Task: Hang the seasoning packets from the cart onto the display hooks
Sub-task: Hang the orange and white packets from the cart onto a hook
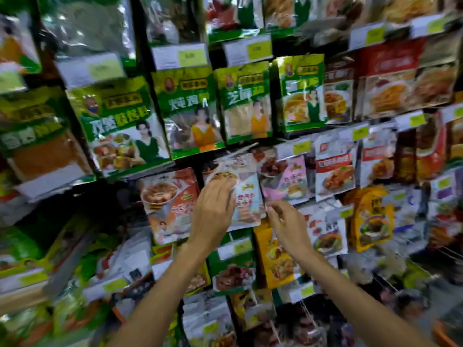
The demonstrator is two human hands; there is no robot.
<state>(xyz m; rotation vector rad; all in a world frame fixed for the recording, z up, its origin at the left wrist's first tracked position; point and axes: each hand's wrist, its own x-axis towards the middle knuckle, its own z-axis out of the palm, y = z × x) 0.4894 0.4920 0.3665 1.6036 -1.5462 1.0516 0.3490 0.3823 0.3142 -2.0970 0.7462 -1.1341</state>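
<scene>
Through the head camera I see both bare arms raised to a packed wall of hanging seasoning packets. My left hand (213, 211) lies flat, fingers together, on a pale seasoning packet (246, 196) hanging straight ahead; its top reaches a thin display hook (241, 149) above the fingers. My right hand (288, 224) curls thumb and fingertips at that packet's lower right edge, though blur hides whether they pinch it. Left of the left hand hangs an orange-red packet (172, 204); right of the right hand, a pink packet (292, 181). Above both hands runs a row of green packets (188, 108) with yellow price tags (193, 57). Below the wrists hang a dark green packet (234, 266) and a yellow packet (275, 259).
</scene>
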